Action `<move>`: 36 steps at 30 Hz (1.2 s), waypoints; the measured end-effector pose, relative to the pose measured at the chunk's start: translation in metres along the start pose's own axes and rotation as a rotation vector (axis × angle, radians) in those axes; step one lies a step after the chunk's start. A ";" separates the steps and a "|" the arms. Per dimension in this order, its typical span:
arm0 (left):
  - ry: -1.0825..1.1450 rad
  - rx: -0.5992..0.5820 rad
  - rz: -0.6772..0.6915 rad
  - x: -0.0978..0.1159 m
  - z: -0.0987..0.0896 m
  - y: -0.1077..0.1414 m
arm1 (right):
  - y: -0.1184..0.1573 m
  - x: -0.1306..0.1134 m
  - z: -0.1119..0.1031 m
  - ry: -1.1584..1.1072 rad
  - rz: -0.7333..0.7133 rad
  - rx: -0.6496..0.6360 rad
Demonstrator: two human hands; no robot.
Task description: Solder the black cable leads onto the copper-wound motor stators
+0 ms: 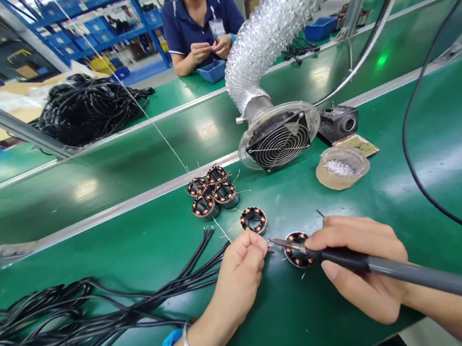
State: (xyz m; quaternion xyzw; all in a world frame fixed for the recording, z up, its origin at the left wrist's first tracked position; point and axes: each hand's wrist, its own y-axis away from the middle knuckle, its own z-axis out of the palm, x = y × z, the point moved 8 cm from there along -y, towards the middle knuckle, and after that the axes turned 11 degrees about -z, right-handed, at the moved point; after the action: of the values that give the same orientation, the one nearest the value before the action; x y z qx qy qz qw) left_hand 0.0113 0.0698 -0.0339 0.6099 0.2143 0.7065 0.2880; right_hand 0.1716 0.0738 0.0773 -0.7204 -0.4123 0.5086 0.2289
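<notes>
evidently for fine aim, soldering iron (pixel 399 271) is gripped well forward by right hand (pixel 378 289), over nearest copper-wound ring (pixel 301 259); thin strand (pixel 222 231) is pinched by left hand (pixel 243 268), just left of tip.

Grey-black soldering iron (pixel 421 276), green tabletop (pixel 285 314)

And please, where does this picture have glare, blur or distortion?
In the head view, pale glare patches on the green partition and a glowing green spot at right; in the head view, bright highlights on the silvery duct; in the head view, blue shelving softer than the copper-wound rings; in the head view, outer parts seemingly stretched, perhaps by a wide lens.
</notes>
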 end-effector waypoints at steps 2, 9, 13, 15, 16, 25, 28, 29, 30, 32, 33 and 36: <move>-0.005 0.000 0.006 0.000 0.000 0.000 | 0.000 -0.004 0.001 0.018 -0.037 -0.010; -0.014 -0.002 0.010 0.001 -0.001 -0.001 | -0.004 -0.007 -0.006 0.014 -0.043 0.019; -0.013 -0.005 0.011 0.001 0.000 -0.001 | -0.004 -0.005 -0.004 0.013 -0.033 0.003; -0.011 -0.006 0.010 0.002 0.000 -0.001 | -0.003 -0.004 -0.002 0.002 -0.031 -0.006; -0.010 -0.005 0.011 0.002 0.000 -0.001 | -0.003 -0.004 -0.001 -0.001 -0.033 -0.008; -0.018 -0.004 0.020 0.003 0.000 0.000 | -0.004 -0.005 -0.002 -0.015 -0.038 -0.005; -0.019 -0.004 0.018 0.003 0.000 -0.001 | -0.004 -0.005 -0.005 -0.015 -0.023 0.018; -0.019 -0.004 0.016 0.002 0.000 -0.001 | -0.005 -0.005 -0.006 -0.013 -0.025 0.024; -0.019 -0.004 0.016 0.002 0.000 -0.001 | -0.005 -0.005 -0.006 -0.012 -0.026 0.024; -0.017 -0.005 0.015 0.002 0.001 0.000 | -0.004 -0.005 -0.005 -0.013 -0.027 0.020; -0.016 -0.004 0.014 0.002 0.001 0.000 | -0.004 -0.005 -0.005 -0.015 -0.029 0.022; -0.015 -0.004 0.014 0.002 0.001 0.001 | -0.004 -0.005 -0.006 -0.017 -0.029 0.035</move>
State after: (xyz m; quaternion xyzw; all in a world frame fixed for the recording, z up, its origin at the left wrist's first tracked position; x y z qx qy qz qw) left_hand 0.0116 0.0707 -0.0320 0.6160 0.2064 0.7043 0.2862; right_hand 0.1748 0.0726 0.0851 -0.7057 -0.4157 0.5185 0.2454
